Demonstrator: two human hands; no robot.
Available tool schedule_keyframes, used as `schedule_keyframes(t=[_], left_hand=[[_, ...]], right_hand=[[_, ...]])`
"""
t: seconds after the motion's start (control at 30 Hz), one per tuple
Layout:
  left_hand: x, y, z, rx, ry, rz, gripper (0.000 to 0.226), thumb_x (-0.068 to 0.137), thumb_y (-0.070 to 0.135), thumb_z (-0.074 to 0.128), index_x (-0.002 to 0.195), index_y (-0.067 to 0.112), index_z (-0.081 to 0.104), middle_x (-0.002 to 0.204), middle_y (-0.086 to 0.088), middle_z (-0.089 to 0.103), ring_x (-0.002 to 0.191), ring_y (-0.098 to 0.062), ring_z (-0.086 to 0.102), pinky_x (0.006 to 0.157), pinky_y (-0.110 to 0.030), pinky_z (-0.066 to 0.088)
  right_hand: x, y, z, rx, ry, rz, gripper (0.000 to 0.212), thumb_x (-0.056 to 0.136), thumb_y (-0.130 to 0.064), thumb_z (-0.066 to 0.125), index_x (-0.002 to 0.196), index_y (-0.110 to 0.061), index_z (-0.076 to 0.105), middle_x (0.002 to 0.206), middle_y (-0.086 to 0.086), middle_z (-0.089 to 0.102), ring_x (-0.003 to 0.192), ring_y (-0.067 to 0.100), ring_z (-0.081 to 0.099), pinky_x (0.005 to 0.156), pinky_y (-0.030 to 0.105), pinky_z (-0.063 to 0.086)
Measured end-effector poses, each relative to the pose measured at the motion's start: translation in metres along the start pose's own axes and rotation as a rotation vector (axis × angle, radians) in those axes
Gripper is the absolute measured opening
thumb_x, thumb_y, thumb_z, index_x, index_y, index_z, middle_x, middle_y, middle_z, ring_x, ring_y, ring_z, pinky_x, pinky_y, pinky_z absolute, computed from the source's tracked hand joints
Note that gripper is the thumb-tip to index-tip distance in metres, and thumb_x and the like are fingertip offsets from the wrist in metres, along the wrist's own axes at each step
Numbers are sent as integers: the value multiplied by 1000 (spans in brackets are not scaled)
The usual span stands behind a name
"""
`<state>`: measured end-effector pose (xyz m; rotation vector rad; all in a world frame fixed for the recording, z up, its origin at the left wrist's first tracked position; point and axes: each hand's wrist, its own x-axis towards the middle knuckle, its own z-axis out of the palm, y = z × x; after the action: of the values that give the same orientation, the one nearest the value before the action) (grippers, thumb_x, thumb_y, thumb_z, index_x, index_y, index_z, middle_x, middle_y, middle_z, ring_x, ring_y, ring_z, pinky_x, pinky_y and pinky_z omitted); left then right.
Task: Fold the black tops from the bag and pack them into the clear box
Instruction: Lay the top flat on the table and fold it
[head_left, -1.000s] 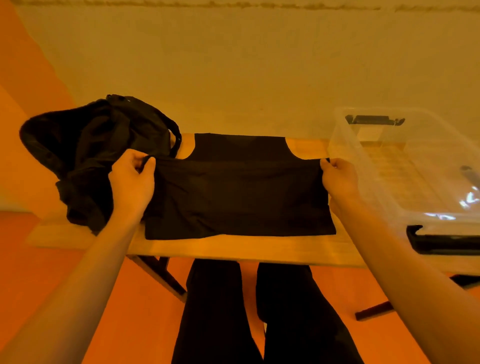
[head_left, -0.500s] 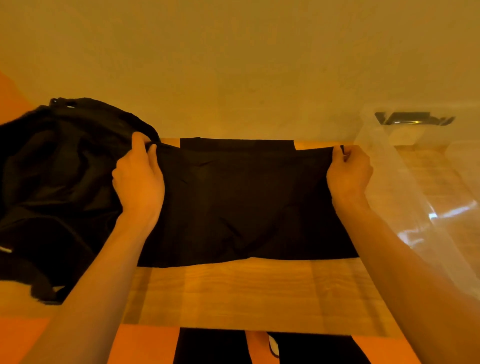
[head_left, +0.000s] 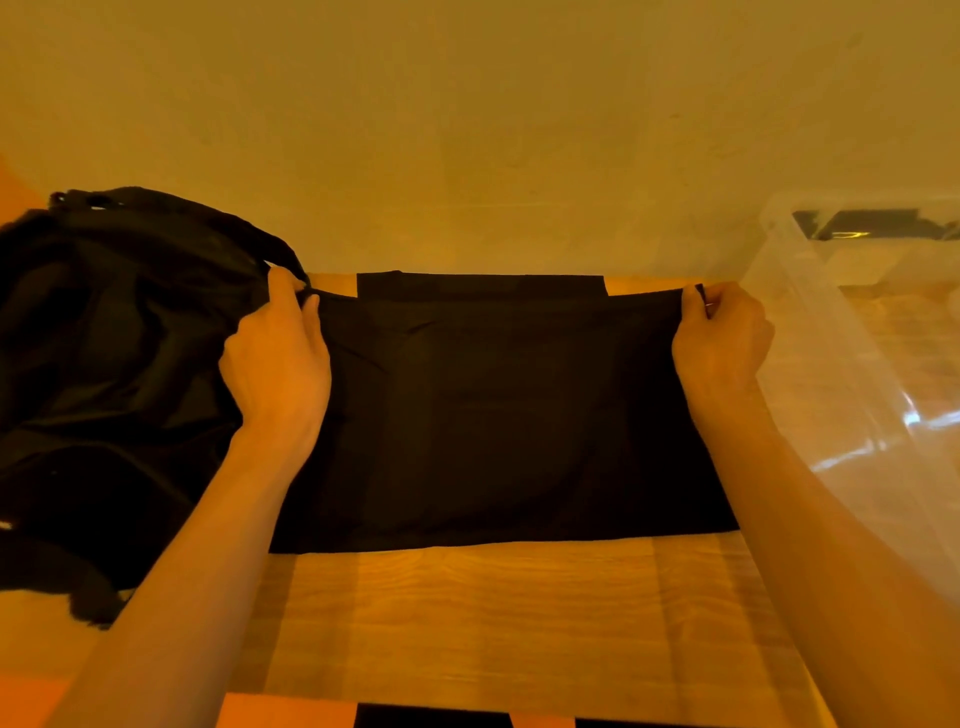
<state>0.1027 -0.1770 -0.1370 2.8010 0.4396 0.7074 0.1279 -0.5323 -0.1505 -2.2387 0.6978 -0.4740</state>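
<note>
The black top (head_left: 493, 415) lies flat on the bench (head_left: 519, 623) between the bag (head_left: 104, 364) and the clear box (head_left: 857, 364), doubled over towards the wall. The left hand (head_left: 275, 358) and right hand (head_left: 722, 343) each pinch one far corner of its upper layer. To my eye both corners want drawing evenly taut and setting down square over the strip showing beyond them, then smoothing flat. The box runs off the right edge and the bag is one dark mass, so I cannot tell what either holds.
</note>
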Motion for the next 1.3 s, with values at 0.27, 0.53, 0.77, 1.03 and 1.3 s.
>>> schedule_keyframes(t=[0.27, 0.53, 0.77, 1.03, 1.3], left_hand=[[-28, 3, -18, -138, 38, 232, 52, 100, 42, 59, 140, 9, 53, 141, -17, 47, 128, -35, 47, 94, -46, 48], [-121, 8, -21, 154, -532, 386, 85, 90, 80, 0, 162, 34, 3, 170, -7, -10, 156, -28, -14, 127, -48, 0], [-158, 0, -31, 212, -589, 392, 88, 83, 84, -5, 158, 38, -15, 168, -2, -22, 153, -27, -25, 126, -50, -7], [-212, -20, -57, 216, -577, 338, 89, 85, 85, -3, 160, 39, -4, 169, -1, -13, 155, -31, -17, 125, -54, -2], [-233, -21, -82, 175, -648, 281, 100, 71, 89, -22, 158, 41, -14, 168, -1, -21, 153, -32, -24, 125, -52, -6]], right_hand=[[-58, -7, -5, -434, -166, -430, 63, 98, -45, 56, 150, -14, 36, 152, 20, 41, 144, 39, 32, 116, 51, 29], [-143, 23, -17, -728, -491, -587, 84, 87, -80, -7, 158, -36, -7, 168, 8, -7, 154, 26, -13, 125, 49, -3], [-172, 45, -49, -768, -493, -548, 86, 84, -84, -8, 157, -38, -10, 168, 4, -10, 153, 24, -15, 125, 50, -1], [-206, 62, -71, -771, -508, -573, 88, 80, -85, -11, 155, -40, -16, 167, 3, -16, 152, 23, -20, 125, 50, -3], [-220, 60, -84, -794, -566, -543, 90, 79, -88, -10, 155, -40, -18, 167, 5, -17, 152, 23, -21, 124, 47, -7]])
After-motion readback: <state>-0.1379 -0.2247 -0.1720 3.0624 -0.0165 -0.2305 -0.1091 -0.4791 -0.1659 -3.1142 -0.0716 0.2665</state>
